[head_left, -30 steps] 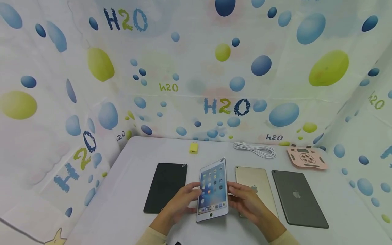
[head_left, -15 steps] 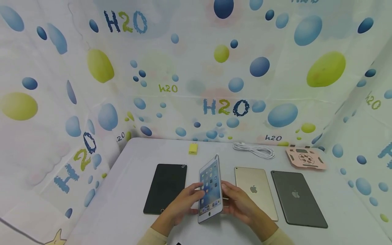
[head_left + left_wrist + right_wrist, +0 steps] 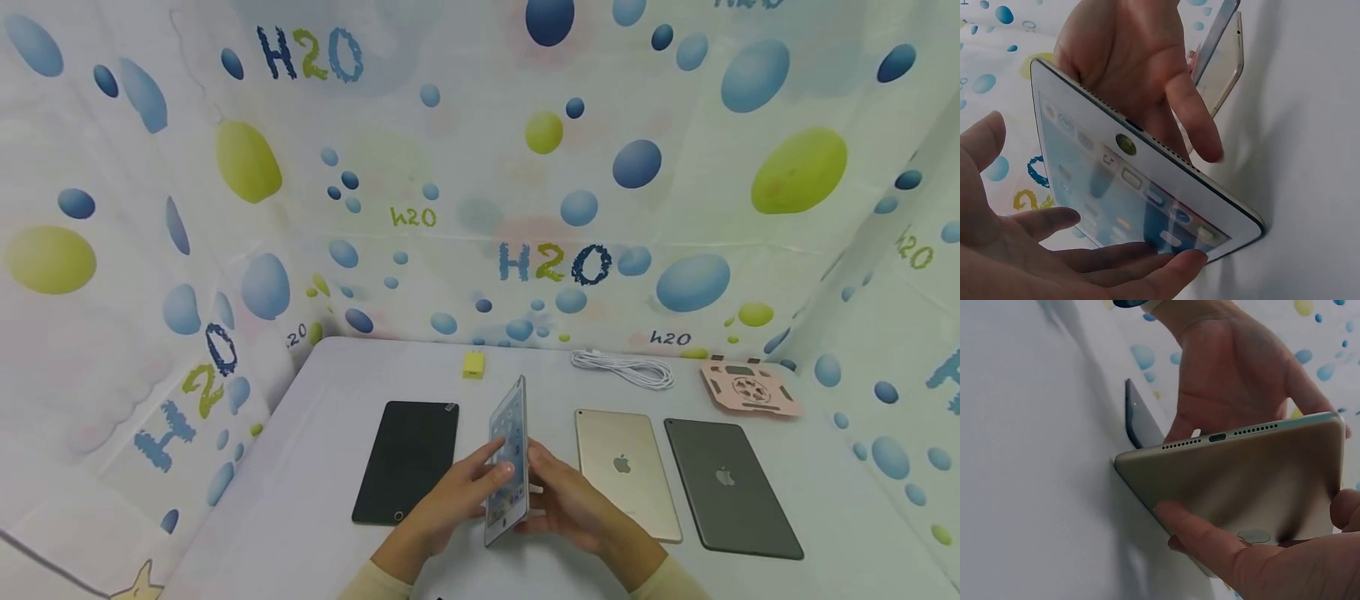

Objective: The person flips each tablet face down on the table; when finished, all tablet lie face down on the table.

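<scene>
White-framed tablet (image 3: 516, 450) w/ a lit screen (image 3: 1122, 194), lower centre of the frame, tipped steeply onto a long side & nearly edge-on to my head cam, btwn the person's two hands. Can't tell if its lower edge touches the white table (image 3: 270, 517). L hand (image 3: 452, 500), lower centre-left: fingers mostly straight, spread along the screen side, thumb apart from the rest. R hand (image 3: 570, 502), lower centre-right: grips from behind, thumb at one long edge, a finger laid on the gold back (image 3: 1254, 469); other fingertips partly hidden.

Handling, my guess: fairly light, rigid, smooth, so prob. slippery; glass front fragile, esp. if a corner lands first. From my remote seat I'd take hold at both long edges, approx. mid-length, sharing the load over several fingertips w/o pressing mid-screen. I'd also avoid the home button (image 3: 1126, 144) at the short end, nr the charging port (image 3: 1217, 437).

Around it: black tablet (image 3: 408, 458), flat, left of centre; gold tablet (image 3: 630, 471), flat, right of centre, partly covered by the R arm; dark grey tablet (image 3: 738, 492), flat, lower right. Farther up, mid-frame: yellow charger (image 3: 473, 365); to its right, bundled white cable (image 3: 626, 369); then pink panel w/ cut-outs (image 3: 750, 390). Bkgd: dotted cloth (image 3: 450, 150).
</scene>
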Motion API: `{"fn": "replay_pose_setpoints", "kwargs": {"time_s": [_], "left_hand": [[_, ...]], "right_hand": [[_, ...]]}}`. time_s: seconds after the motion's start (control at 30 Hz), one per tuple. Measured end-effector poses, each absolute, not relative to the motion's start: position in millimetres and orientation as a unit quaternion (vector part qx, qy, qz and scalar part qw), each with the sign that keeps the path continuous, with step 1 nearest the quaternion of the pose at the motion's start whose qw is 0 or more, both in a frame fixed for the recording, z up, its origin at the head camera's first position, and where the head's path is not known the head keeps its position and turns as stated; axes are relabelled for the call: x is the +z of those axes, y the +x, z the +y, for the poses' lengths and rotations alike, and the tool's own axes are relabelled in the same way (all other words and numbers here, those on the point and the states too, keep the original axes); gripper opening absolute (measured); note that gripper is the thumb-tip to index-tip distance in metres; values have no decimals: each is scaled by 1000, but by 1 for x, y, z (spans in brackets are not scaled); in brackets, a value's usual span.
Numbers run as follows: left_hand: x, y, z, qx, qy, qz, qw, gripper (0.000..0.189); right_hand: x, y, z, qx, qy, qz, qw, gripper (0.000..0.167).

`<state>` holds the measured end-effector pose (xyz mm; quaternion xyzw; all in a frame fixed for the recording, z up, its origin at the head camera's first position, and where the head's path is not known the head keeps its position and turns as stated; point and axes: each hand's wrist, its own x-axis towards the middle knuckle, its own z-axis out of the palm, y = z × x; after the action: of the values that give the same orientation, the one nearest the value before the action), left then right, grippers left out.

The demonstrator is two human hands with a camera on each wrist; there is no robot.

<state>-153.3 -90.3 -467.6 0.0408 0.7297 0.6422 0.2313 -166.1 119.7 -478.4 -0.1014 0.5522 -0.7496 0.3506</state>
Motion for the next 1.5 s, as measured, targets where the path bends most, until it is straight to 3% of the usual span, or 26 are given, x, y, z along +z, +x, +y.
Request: {"fn": "replay_pose_setpoints", "kwargs": {"time_s": [0.5, 0.73, 0.97, 1.23, 1.5], "left_hand": [[-466, -147, -92, 673, 88, 698, 229, 91], [-460, -142, -88, 714, 91, 655, 229, 97], [-454, -141, -94, 783, 102, 579, 201, 93], [-455, -144, -115, 822, 131, 509, 218, 94], [-457, -148, -136, 822, 153, 468, 285, 94]], "right_hand": [[-479, -161, 106, -753, -80, 556, 342, 63], [-473, -157, 106, -730, -75, 608, 302, 65], [-477, -157, 111, -734, -100, 631, 230, 55], [-481, -160, 121, -751, -56, 637, 166, 73], [-481, -166, 134, -742, 8, 656, 138, 61]]}}
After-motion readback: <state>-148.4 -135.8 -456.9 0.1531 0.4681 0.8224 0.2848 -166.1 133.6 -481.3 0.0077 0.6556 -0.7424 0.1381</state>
